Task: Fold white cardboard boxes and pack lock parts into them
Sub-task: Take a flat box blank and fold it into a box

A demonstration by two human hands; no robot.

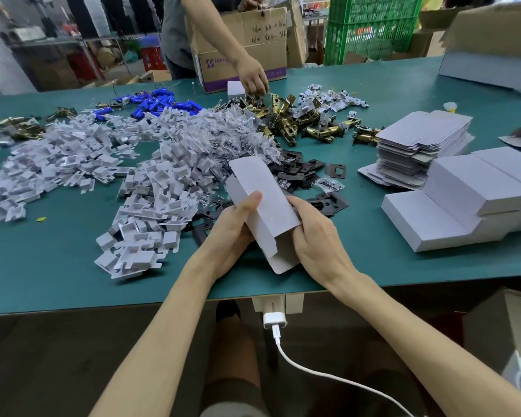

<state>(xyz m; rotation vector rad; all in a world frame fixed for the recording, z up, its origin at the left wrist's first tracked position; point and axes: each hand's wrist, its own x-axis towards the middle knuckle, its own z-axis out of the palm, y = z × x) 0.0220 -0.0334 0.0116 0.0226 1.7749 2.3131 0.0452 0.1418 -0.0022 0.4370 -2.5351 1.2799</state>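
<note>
My left hand (233,227) and right hand (316,236) each grip the half-formed white cardboard box (260,194) above the green surface (57,266), open end toward me, likely for tucking flaps.

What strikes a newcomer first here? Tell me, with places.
The half-folded white cardboard box, held in the left hand and right hand, centre foreground. Next, the heaps of white card inserts sprawling across the green table's left half, with brass latches piled at far centre.
</note>
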